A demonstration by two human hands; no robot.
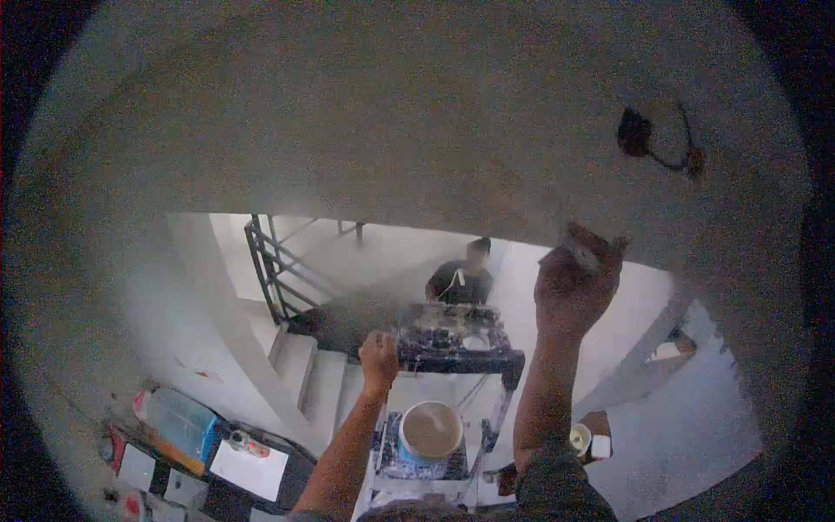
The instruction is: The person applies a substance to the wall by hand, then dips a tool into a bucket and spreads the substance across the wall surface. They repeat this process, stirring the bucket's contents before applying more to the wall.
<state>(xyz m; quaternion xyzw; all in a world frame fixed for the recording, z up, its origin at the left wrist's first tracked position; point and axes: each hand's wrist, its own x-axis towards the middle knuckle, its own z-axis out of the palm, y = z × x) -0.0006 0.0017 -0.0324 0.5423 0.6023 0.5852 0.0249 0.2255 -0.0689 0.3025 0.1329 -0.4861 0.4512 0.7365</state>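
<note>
My right hand (577,287) is raised to the grey ceiling (391,130), near its lower edge. Its fingers are closed around a small, pale, flat piece (588,256), too dim and blurred to name. Lower down, my left hand (379,355) is curled closed in front of a dark, paint-spattered platform (444,357). Whether anything is inside the left hand cannot be made out. Between my forearms, a round bucket (432,430) with pale contents stands on a spattered step (422,468).
A dark fitting (635,132) with a loose wire hangs from the ceiling. Beyond the platform is another person (461,278). Stairs (300,370) with a dark railing (271,274) descend at left. Boxes and sheets (248,465) lie lower left; a small cup (580,439) is lower right.
</note>
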